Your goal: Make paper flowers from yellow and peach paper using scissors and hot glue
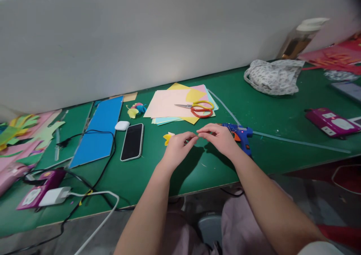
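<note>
My left hand [182, 145] and my right hand [218, 138] meet above the green table, fingertips pinched together. Whatever lies between the fingertips is too small to make out. Just left of my left hand is a yellow paper piece [167, 139], partly hidden behind it. A blue glue gun [246, 133] with an orange trigger lies beside my right hand, a long clear glue stick [299, 141] stretching to its right. Beyond my hands, scissors [201, 109] with red and yellow handles rest on a stack of coloured paper [166, 101].
Left of my hands are a phone [132, 142], a white earbud case [122, 125], small paper shapes [135, 110] and a blue board [98, 131]. Cables and a purple power strip [42, 189] occupy the left front. A patterned cloth bag [273, 77] and another purple power strip [331, 122] sit right.
</note>
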`<state>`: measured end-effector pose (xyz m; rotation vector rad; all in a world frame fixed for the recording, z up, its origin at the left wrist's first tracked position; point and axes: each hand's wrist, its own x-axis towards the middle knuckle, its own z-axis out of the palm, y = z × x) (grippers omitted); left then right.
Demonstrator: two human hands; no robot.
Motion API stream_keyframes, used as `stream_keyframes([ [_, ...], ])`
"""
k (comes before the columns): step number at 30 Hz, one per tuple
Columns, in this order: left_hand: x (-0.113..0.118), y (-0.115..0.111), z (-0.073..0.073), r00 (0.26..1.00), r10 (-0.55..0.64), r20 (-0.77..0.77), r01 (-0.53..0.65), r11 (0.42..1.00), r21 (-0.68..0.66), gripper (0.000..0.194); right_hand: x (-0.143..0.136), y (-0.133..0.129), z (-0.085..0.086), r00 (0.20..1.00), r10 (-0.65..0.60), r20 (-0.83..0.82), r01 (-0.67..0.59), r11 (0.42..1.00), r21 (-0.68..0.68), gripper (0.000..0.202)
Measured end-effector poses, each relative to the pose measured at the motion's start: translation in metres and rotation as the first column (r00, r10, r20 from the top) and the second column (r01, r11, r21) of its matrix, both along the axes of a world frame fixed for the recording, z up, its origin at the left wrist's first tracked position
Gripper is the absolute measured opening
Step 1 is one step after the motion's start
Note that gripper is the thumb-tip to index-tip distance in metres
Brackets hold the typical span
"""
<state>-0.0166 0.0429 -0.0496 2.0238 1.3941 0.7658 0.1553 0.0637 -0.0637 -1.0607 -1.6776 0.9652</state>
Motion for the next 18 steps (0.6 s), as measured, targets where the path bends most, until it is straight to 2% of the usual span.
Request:
stream_keyframes([
  [4,0.0005,-0.0002,0.0005,1.000,-0.006,0.012,0.006,1.000,-0.011,0.023,-0.0013,-0.0003,-0.0014,0.998,-0.009,0.058,0.004,0.996,0.091,0.008],
  [13,0.0032,-0.0005,-0.0021,0.993,0.025,0.117,-0.017,0.997,-0.072,0.025,-0.0036,-0.0021,-0.0021,0.998,-0.023,0.061,0.016,0.995,0.103,0.009],
  [18,0.0038,-0.0010,0.0017,0.981,0.010,0.195,0.019,0.989,-0.145,0.031,-0.0049,-0.0033,0.0002,0.998,-0.023,0.059,0.017,0.995,0.097,0.011],
])
